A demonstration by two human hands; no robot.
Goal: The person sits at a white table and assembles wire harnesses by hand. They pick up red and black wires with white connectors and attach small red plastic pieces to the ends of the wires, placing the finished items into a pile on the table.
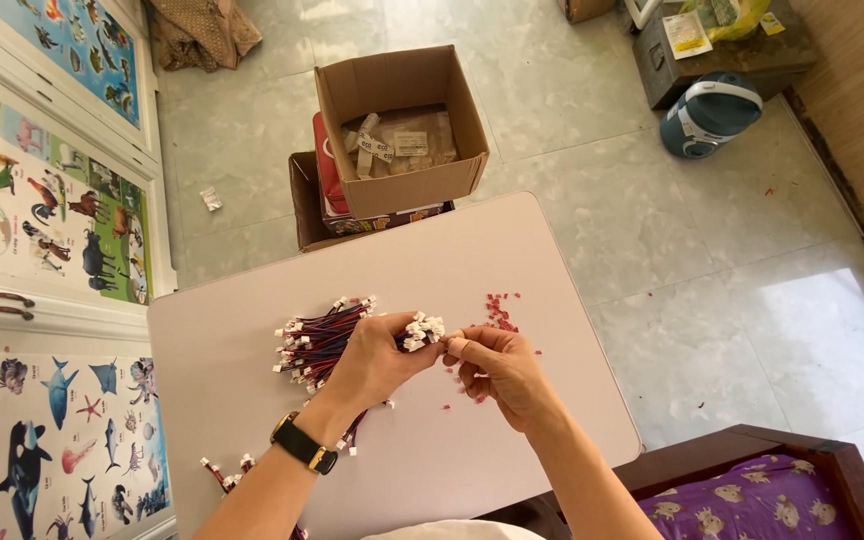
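Observation:
My left hand [372, 362] grips a small bunch of red, blue and black wires whose white connectors [422, 331] stick out to the right. My right hand [497, 368] pinches at those connector ends with thumb and fingers, touching the bunch. A larger pile of the same wire leads [317, 338] lies on the pale table [252, 400] just left of my left hand. Small red scraps [499, 312] are scattered on the table above my right hand. A black watch with a gold case sits on my left wrist.
An open cardboard box [402, 125] with bagged items stands on other boxes beyond the table's far edge. More wire leads [227, 472] lie near the front left. A blue-and-white appliance [709, 115] sits on the tiled floor; a dark wooden bed frame [752, 470] stands at the lower right.

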